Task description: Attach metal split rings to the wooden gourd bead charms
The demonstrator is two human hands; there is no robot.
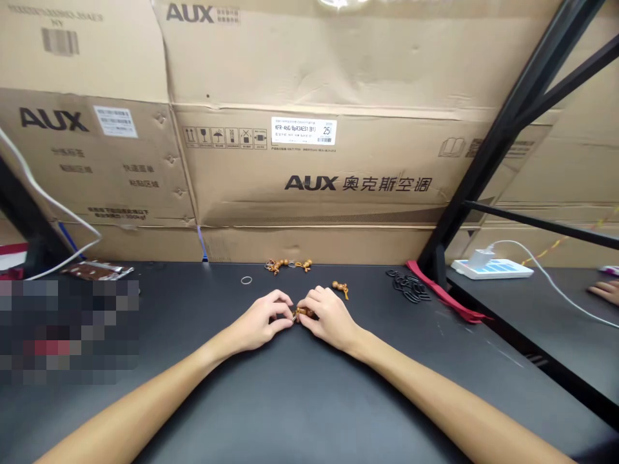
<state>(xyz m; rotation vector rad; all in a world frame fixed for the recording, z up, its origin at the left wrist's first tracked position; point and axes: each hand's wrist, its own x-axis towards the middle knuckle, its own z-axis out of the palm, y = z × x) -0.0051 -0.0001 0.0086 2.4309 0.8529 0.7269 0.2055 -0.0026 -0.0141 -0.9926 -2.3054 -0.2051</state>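
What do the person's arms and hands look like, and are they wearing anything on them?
The left forearm and right forearm are bare, with no sleeves in view. The left hand and right hand are ungloved, and neither shows a watch, ring or bracelet.

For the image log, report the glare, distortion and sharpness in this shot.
Head view: a bright glare sits at the top edge of the cardboard carton; wide-angle distortion stretches the forearms; the wooden beads look slightly soft; a pixelated patch obscures the lower left of the black table.
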